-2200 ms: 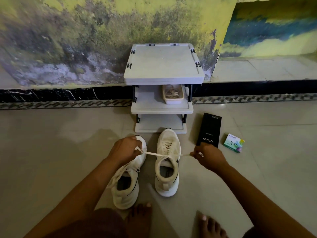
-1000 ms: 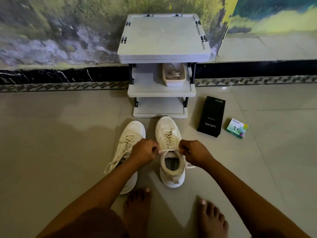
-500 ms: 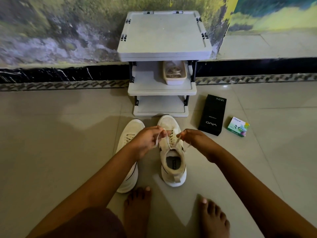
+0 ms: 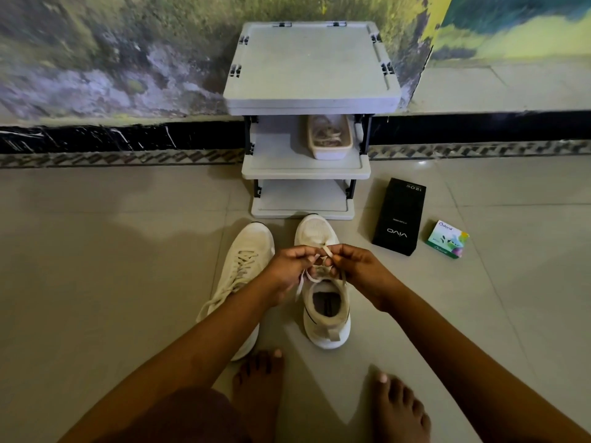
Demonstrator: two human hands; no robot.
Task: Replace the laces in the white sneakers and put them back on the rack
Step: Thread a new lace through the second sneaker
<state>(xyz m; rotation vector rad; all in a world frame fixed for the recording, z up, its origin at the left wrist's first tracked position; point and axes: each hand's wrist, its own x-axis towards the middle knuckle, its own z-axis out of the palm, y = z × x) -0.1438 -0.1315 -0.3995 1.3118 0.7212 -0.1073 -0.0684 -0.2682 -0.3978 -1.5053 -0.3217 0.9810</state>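
Showing the rack (image 4: 311, 75) at upper centre, with a sneaker (image 4: 326, 314) on the floor (image 4: 96, 251) just below it, mid-frame. Over the sneaker, left hand (image 4: 289, 270) and right hand (image 4: 358, 266) meet, fingers curled, each pinching its lace (image 4: 326, 250). Half a second earlier the hands were apart.

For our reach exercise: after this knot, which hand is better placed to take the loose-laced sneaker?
Probably left: the left hand, pinching the lace like the right hand, is beside the loose-laced sneaker, forearm crossing it.
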